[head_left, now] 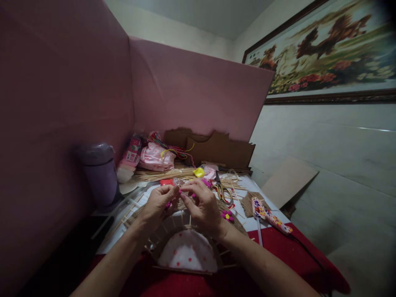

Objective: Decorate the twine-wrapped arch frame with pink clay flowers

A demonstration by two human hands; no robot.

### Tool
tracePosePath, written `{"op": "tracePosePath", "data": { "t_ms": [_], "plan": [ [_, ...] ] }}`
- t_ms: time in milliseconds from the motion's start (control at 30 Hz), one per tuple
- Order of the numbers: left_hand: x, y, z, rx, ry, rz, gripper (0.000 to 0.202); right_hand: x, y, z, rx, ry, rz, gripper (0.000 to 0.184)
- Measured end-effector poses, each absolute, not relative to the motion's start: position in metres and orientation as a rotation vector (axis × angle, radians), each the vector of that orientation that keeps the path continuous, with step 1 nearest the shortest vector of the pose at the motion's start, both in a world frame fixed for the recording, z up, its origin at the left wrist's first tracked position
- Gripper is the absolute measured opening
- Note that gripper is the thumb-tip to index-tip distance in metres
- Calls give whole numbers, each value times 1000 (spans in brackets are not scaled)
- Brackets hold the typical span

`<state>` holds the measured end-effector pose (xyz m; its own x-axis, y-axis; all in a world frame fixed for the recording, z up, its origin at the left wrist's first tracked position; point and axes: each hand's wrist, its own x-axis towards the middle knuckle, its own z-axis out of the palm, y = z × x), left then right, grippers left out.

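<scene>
My left hand (163,202) and my right hand (202,202) meet above a fan-shaped craft piece. Thumb and fingers of both are pinched together around a small magenta piece (180,191), mostly covered by the fingertips; it looks like soft clay. Beneath them, the craft piece has thin wooden sticks, a twine-wrapped arc (238,226) and a half-round panel of white cloth with red spots (187,251). On the arc, right of my right hand, sits a magenta flower with a yellow centre (227,215). More magenta bits show partly behind my fingers.
Gold-handled scissors (222,193) lie beyond my right hand, near a yellow lump (199,172). A flower-patterned glue gun (270,215) with a cord rests at right. A purple lidded cup (100,175) stands left. Bundled sticks (163,174) and torn cardboard (219,148) line the back.
</scene>
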<state>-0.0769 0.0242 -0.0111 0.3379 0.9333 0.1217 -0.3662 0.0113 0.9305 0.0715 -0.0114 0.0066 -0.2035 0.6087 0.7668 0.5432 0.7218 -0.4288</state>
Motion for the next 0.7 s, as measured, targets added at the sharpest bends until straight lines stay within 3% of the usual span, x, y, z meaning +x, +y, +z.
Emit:
{"op": "tracePosePath", "data": {
  "t_ms": [333, 500, 633, 700],
  "plan": [
    [-76, 23, -7, 1102, 721, 1171, 47, 74, -11, 6, -910, -1867, 89, 11],
    [-82, 22, 6, 1214, 871, 1562, 27, 78, -9, 2, -1031, -1955, 34, 7],
    [-90, 29, 5, 1403, 1055, 1643, 15, 78, -5, -5, -1138, -2087, -46, 4],
    [-93, 35, 0, 1571, 1216, 1639, 18, 77, -3, -9, -1166, -2134, -104, 3]
  ]
}}
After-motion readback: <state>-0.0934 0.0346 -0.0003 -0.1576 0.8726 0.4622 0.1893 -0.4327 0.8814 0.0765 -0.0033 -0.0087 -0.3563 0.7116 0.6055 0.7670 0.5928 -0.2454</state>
